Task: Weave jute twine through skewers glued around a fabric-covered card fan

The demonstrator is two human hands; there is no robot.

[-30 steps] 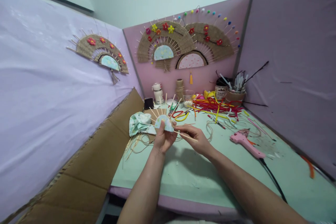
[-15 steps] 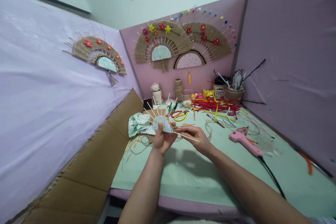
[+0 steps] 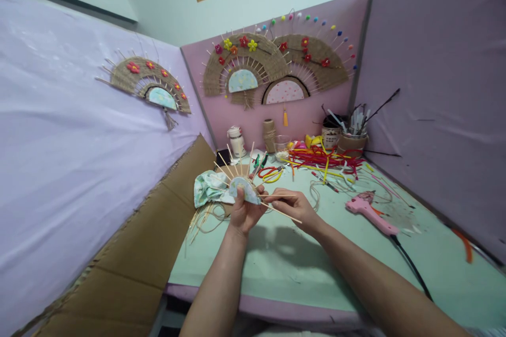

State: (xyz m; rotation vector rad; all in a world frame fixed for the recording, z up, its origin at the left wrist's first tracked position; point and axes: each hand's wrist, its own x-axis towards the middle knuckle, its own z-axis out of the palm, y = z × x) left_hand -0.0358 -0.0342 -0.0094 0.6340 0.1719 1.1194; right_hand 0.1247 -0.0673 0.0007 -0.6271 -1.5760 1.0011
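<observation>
Just below the centre of the frame, holding a pale half-round fan base (image 3: 243, 189) in the left hand (image 3: 245, 214), pinched between a thumb on its patterned face and fingers curled behind. Thin wooden sticks (image 3: 224, 164) spreading from its curved edge, one nearly level and another slanting down to the right. At that right end, the right hand (image 3: 302, 211) with thumb and fingertips drawn together beside these two; cannot tell exactly what is pinched.

Left of the fan base, crumpled green-and-white cloth (image 3: 207, 188), with loose sticks (image 3: 201, 219) below it on the pale green table (image 3: 284, 279). Behind the hands, yellow-handled pliers (image 3: 272, 176); farther to the right, a tangle of red and yellow fuzzy strips (image 3: 324, 159). Toward the right of the frame, a pink glue gun (image 3: 370, 215). At upper centre, two large woven fans (image 3: 256, 58) against a pink panel (image 3: 193, 60).
</observation>
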